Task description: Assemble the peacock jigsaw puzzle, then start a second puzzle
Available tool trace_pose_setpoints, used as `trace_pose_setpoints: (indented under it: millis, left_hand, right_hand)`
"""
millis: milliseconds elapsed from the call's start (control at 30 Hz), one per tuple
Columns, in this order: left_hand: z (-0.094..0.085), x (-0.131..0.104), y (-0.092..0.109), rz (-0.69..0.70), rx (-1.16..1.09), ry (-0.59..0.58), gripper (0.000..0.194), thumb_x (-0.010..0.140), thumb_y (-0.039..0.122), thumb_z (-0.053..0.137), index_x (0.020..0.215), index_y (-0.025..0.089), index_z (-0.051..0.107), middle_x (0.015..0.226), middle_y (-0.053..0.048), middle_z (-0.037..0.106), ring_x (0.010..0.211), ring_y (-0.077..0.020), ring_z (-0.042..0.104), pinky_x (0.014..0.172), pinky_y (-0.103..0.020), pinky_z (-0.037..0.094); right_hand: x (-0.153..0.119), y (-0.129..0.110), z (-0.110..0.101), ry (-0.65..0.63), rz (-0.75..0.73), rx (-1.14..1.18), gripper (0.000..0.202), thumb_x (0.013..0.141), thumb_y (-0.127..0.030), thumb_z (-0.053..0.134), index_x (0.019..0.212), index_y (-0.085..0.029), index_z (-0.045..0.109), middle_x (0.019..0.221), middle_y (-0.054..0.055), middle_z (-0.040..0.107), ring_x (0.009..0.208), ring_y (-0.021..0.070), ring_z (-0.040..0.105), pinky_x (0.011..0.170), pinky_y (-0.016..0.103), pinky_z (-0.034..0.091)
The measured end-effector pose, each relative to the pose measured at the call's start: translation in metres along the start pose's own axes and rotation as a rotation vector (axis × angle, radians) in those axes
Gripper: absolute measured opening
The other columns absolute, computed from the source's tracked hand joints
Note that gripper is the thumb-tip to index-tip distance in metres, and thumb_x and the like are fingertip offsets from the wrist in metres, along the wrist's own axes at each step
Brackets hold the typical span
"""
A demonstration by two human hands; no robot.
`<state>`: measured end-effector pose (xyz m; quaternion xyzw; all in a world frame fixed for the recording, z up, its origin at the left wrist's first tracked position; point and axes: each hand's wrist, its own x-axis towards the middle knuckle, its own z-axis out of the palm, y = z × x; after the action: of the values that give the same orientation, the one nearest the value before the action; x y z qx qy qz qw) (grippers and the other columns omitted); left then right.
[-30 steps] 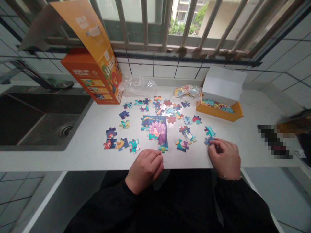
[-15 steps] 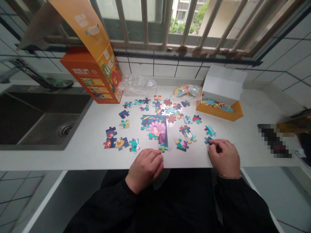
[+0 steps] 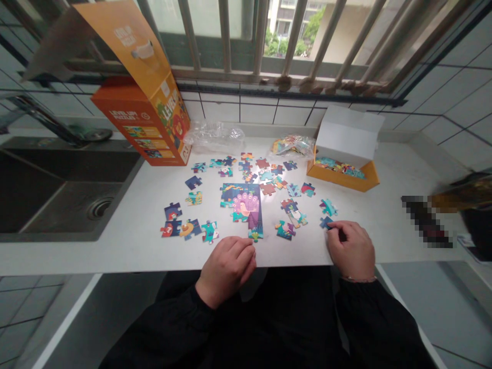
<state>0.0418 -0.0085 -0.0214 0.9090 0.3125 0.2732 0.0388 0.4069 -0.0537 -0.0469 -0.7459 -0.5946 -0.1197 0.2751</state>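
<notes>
Well out to the left of the left hand point(image 3: 226, 269), a dark sink point(image 3: 119, 207) is set beside the tabletop point(image 3: 130, 253), with a faucet point(image 3: 46, 120) at its back. Ahead of that hand and to its left stands an orange puzzle box point(image 3: 142, 125), its flap raised, and crumpled clear plastic packaging point(image 3: 215, 136) lies just beside it. Farther ahead, between the two hands, sits a clear bag of pieces point(image 3: 292, 146), next to a yellow box point(image 3: 342, 177) that lies open with pieces inside, beyond the right hand point(image 3: 351, 251). A blurred-out dark object point(image 3: 426, 223) lies off to the right of the right hand. Loose pieces point(image 3: 194, 182) spread in an arc beyond the left hand, and several more lie between the hands, among them a teal-and-purple piece point(image 3: 285, 230) and a small joined cluster point(image 3: 294, 212), both in the space separating the peacock section from the right hand. That peacock section point(image 3: 246, 205), partly joined, lies flat directly ahead of the left hand, whose loosely curled fingers are at its lower edge; whether they grip anything cannot be told. The right hand is half curled, thumb and forefinger drawn together at a blue piece point(image 3: 326, 222) and touching its near edge, though a firm hold cannot be made out; a teal-and-red piece point(image 3: 329, 207) lies just beyond it
</notes>
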Motion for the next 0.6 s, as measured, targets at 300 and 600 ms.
trace_pose_setpoints:
  millis: [300,600]
  left_hand:
    - [-0.0002,-0.0005,0.0010,-0.017,0.026,0.014,0.020,0.101,0.018,0.066,0.120,0.021,0.069,0.127,-0.011,0.077,0.116,-0.0281,0.071,0.102,-0.047,0.058]
    - [-0.0014,0.0040,0.0022,-0.030,0.127,-0.016,0.055,0.105,0.028,0.064,0.159,0.020,0.053,0.165,-0.016,0.057,0.153,-0.0344,0.053,0.124,-0.057,0.043]
  right_hand:
    - [-0.0004,0.0007,0.0004,-0.005,0.021,0.004,0.018,0.095,-0.024,0.059,0.095,-0.023,0.077,0.101,0.008,0.078,0.096,0.0271,0.069,0.092,0.040,0.050]
    - [-0.0008,0.0012,0.0009,-0.018,0.034,0.015,0.019,0.097,-0.025,0.058,0.097,-0.023,0.077,0.101,0.009,0.078,0.095,0.0275,0.068,0.091,0.041,0.050]
